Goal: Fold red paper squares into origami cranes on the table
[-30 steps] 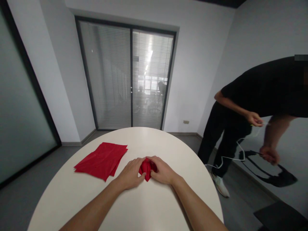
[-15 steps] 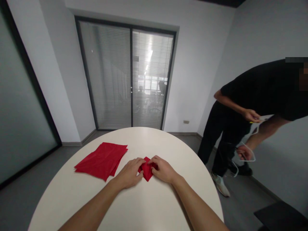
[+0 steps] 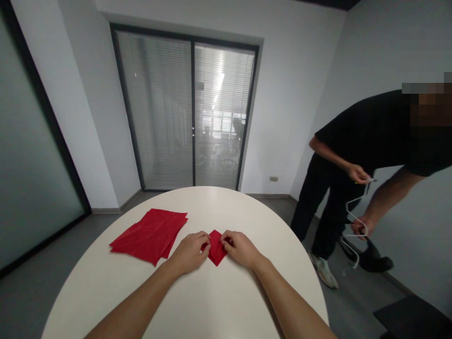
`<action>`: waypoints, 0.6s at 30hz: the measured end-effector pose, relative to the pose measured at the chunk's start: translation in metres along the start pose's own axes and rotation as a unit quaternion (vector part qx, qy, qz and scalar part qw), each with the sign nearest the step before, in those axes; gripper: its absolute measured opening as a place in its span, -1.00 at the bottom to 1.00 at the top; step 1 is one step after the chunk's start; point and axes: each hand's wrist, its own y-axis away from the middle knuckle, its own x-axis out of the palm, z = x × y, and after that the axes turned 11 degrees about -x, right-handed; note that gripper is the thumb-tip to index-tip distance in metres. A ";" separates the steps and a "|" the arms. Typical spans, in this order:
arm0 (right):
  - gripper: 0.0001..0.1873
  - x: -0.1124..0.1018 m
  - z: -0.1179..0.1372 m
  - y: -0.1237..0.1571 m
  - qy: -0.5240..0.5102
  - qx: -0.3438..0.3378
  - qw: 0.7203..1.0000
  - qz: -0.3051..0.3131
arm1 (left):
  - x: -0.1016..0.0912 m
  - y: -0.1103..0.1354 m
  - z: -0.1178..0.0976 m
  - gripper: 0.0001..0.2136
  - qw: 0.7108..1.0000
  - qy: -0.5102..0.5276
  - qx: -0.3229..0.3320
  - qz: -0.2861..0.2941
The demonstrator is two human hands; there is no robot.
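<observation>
L hand [image 3: 190, 253] & R hand [image 3: 243, 248], each pinching one side of a small folded red piece [image 3: 216, 251], which lies btwn them on the round pale table [image 3: 212, 301]. L hand: thumb & fingertips closed on the L side, a bit of red showing at the pinch. R hand: thumb & fingertips drawn together on the R side, exact contact partly hidden. Piece approx. diamond-shaped, one pt. twd. the near table edge, one away, w/ a crease in the near half. L of the grip, apart from the piece & slightly beyond L hand: stack of red sheets [image 3: 146, 237], flat, corners out of line. Far beyond the grip, past the table: glass door [image 3: 155, 117] w/ blinds; to its R, low on the wall, a small outlet [image 3: 273, 179]. Well R of the grip: co-worker [image 3: 367, 127] in black, bent fwd., w/ a white cord [image 3: 347, 206] & a dark item [image 3: 376, 261] (type unclear) by the lower hand.
</observation>
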 end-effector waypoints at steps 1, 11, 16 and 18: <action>-0.85 -0.001 0.000 0.000 0.000 0.006 1.000 -0.005 | -0.001 0.000 -0.001 -0.85 1.000 -0.005 -0.003 0.000; -0.80 -0.003 0.004 0.001 0.011 0.031 0.999 -0.031 | -0.002 0.001 -0.003 -0.79 0.998 -0.033 -0.053 -0.014; -0.83 -0.003 0.003 0.003 0.015 0.039 0.998 -0.046 | 0.005 -0.002 0.003 -0.85 0.994 -0.068 -0.081 -0.027; -0.85 -0.002 0.002 0.003 0.016 0.042 0.998 -0.047 | 0.006 -0.003 0.004 -0.84 0.992 -0.076 -0.093 -0.027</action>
